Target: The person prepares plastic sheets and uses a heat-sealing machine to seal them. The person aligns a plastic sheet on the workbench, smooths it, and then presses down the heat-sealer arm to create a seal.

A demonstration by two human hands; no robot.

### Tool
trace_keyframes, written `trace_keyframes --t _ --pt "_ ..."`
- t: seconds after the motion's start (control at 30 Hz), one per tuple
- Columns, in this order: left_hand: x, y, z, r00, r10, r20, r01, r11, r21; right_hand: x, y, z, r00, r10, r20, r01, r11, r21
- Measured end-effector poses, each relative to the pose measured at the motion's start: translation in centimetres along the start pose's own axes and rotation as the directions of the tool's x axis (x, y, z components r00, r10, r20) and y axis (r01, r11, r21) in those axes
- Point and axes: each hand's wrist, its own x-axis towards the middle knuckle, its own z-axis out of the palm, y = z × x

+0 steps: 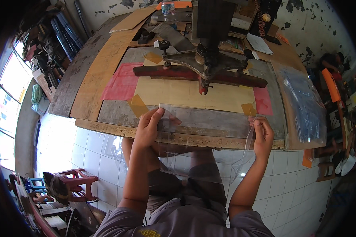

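Note:
A clear plastic sheet [201, 136] hangs between my two hands, across the front edge of the worktable and down over my lap. My left hand [149, 123] pinches its upper left corner, thumb on top, with some fingers showing through the film. At the upper right corner, my right hand [262, 131] grips the film between thumb and fingers. Just beyond the sheet lies a cream board [178, 93], with brown tape at its corners. Above the board stands a press head with a dark red bar [166, 72].
Pink sheets [120, 83] lie at the board's sides. A stack of clear plastic sheets [302, 104] rests at the table's right. Cardboard [133, 19] and a water bottle [168, 8] are at the back. A red stool [81, 183] stands on the floor at left. Another person sits far right.

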Motion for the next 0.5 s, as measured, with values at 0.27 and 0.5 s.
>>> trace_keyframes --t 0.27,0.5 --pt "-0.1 -0.5 -0.2 0.997 0.067 0.045 -0.062 0.993 -0.098 -0.1 -0.7 -0.1 1.0 -0.018 0.014 0.017 0.998 0.068" --pt "-0.2 -1.3 -0.6 0.972 0.229 0.047 -0.225 0.971 -0.086 0.4 -0.6 -0.6 0.977 -0.168 0.133 0.154 0.982 0.112"
